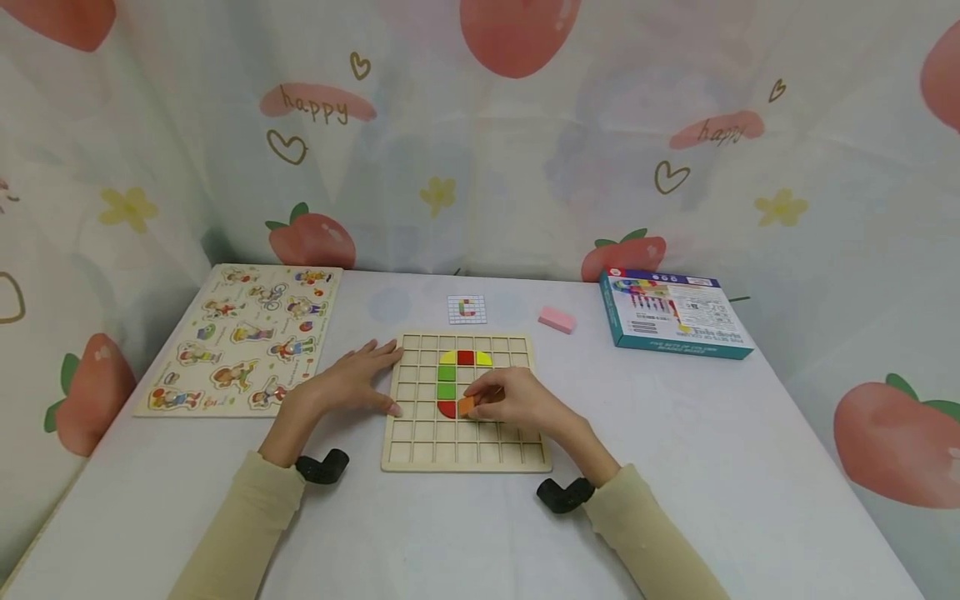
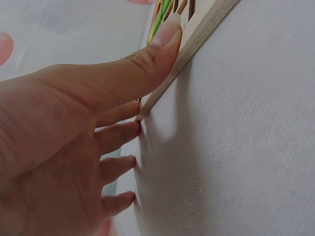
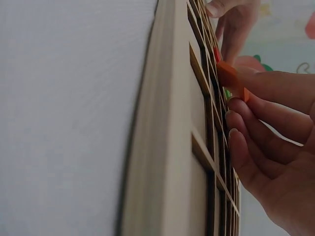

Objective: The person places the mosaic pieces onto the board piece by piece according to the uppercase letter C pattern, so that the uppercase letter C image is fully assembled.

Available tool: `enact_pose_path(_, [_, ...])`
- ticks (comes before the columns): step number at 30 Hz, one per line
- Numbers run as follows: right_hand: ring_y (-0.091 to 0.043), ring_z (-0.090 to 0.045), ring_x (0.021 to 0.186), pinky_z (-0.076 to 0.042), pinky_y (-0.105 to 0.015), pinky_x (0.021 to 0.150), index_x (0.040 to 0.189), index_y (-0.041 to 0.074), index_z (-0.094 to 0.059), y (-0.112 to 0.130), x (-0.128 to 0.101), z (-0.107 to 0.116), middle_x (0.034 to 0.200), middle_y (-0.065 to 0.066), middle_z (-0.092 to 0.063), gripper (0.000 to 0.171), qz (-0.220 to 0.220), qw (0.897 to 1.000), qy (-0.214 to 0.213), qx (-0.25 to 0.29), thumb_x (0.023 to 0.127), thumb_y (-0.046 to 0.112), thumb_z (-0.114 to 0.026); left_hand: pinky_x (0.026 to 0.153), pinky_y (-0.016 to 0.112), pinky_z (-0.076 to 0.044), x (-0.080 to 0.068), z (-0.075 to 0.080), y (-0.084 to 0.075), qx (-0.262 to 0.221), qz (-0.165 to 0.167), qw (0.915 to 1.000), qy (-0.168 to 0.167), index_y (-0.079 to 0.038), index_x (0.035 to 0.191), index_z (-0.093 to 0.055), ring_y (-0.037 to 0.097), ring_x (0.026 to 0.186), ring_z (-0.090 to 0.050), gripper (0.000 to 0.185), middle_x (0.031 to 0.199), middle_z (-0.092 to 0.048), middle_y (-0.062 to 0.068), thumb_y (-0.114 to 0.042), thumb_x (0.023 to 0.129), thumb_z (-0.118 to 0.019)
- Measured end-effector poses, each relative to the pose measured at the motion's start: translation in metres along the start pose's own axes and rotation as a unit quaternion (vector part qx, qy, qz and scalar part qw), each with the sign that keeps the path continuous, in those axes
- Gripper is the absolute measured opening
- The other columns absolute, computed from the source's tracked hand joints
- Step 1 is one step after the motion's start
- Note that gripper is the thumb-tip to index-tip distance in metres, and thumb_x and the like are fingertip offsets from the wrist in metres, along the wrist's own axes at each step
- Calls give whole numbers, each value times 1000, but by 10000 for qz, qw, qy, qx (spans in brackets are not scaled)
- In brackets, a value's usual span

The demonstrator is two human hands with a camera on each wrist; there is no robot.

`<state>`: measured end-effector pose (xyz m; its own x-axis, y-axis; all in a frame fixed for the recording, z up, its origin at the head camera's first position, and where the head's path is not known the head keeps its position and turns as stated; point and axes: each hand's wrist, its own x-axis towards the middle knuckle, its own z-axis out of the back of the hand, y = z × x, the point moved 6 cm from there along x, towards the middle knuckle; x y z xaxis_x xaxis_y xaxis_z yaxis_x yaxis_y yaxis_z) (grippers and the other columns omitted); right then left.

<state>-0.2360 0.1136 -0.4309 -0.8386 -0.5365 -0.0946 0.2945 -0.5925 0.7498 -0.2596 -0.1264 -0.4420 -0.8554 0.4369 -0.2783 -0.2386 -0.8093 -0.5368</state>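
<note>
My right hand (image 1: pixel 517 402) pinches one orange tile (image 1: pixel 466 406) between thumb and fingertips, holding it tilted over the wooden grid board (image 1: pixel 420 454) just right of the red quarter-round piece (image 1: pixel 447 408), while my left hand (image 1: pixel 352 379) lies flat with straight fingers on the table (image 1: pixel 750 467), thumb pressed against the board's left edge. On the board I count six set pieces — two yellow, two red, two green — forming a curve beside the tile. Further out lie one pattern card (image 1: pixel 467 309), one pink block (image 1: pixel 557 319), one blue box (image 1: pixel 675 313) and one picture puzzle board (image 1: pixel 243 337) — well apart from both hands.
</note>
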Motion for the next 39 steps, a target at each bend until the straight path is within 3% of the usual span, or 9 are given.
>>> enact_pose_path(17, [-9, -60, 83, -54, -21, 74, 104, 8, -78, 7, 1, -3, 96, 1, -70, 20, 183, 9975, -77, -672, 86, 13, -84, 129, 61, -4, 0, 1, -4, -19, -13, 10000, 47, -7, 162, -32, 43, 159, -4, 99, 172, -18, 15, -37, 84, -85])
enact_pose_path(28, [-9, -62, 86, -56, -22, 78, 110, 10, -76, 1, -5, 1, 101, 1, -72, 23, 142, 9984, -47, -544, 88, 12, -82, 128, 62, -6, 2, -2, -2, -1, -10, 10000, 16, -7, 161, -33, 44, 159, -5, 99, 171, -20, 16, -39, 83, -86])
enact_pose_path(39, [-14, -62, 93, -56, -24, 85, 113, 13, -76, -11, -23, 18, 107, 2, -72, 21, -101, 9985, -370, -379, 92, 12, -76, 129, 61, -4, -2, 0, -3, 2, -38, 10000, 29, -7, 162, -32, 43, 159, -3, 100, 172, -18, 15, -39, 83, -85])
